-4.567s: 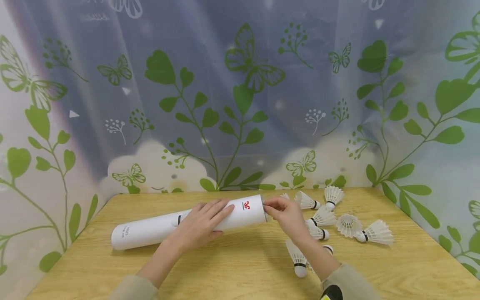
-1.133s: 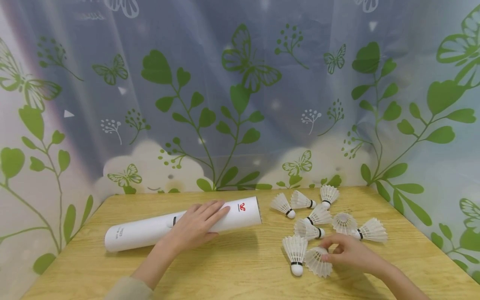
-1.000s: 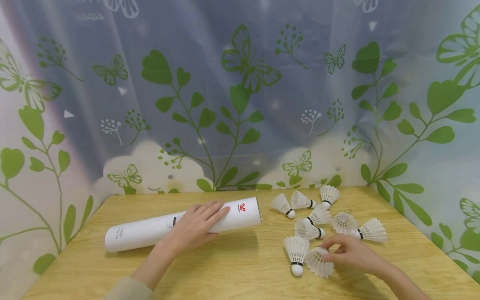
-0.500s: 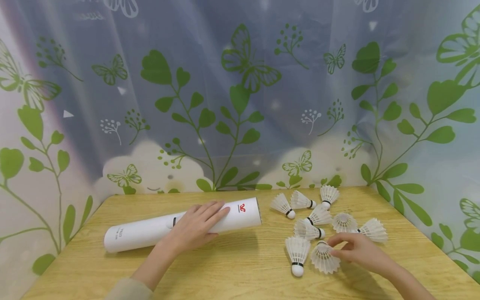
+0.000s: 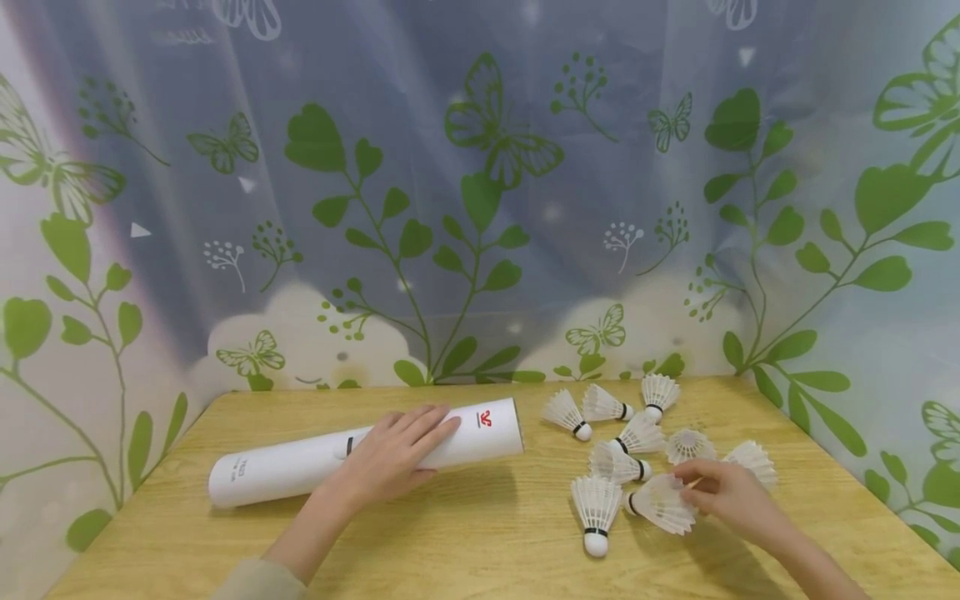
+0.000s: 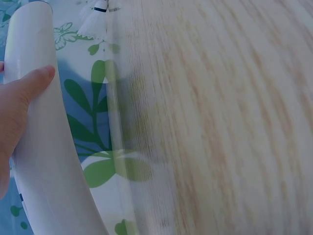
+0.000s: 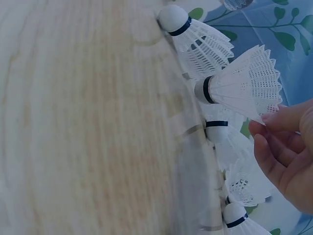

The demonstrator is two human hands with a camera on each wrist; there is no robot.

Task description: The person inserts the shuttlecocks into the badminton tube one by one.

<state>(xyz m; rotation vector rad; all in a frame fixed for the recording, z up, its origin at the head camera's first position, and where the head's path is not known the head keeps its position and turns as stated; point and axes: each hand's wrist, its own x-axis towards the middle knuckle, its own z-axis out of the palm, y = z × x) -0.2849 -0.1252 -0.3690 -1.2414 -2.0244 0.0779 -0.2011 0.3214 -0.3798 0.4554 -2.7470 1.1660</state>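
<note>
My left hand (image 5: 397,450) lies over the middle of a long white shuttlecock tube (image 5: 480,432), its thumb on the near side; the left wrist view shows the thumb along the tube (image 6: 36,122). The tube's right end faces the shuttlecocks. At the right, my right hand (image 5: 738,500) pinches the skirt edge of a white shuttlecock (image 5: 663,504) between thumb and fingertips. That shuttlecock's black-banded cork points left. In the right wrist view, the pinched shuttlecock (image 7: 244,85) has its skirt rim at the fingertips of the right hand (image 7: 288,147).
Just left of the held one lies another shuttlecock (image 5: 596,508). Several more cluster behind, among them shuttlecocks at the back (image 5: 566,412) and back right (image 5: 660,393); one (image 5: 752,464) is partly hidden behind the right hand. A patterned curtain (image 5: 480,250) rises behind the wooden table (image 5: 450,550).
My right hand went from the tube's right end to the near shuttlecock, then turned it from skirt facing me to cork pointing left. The left hand has stayed on the tube.
</note>
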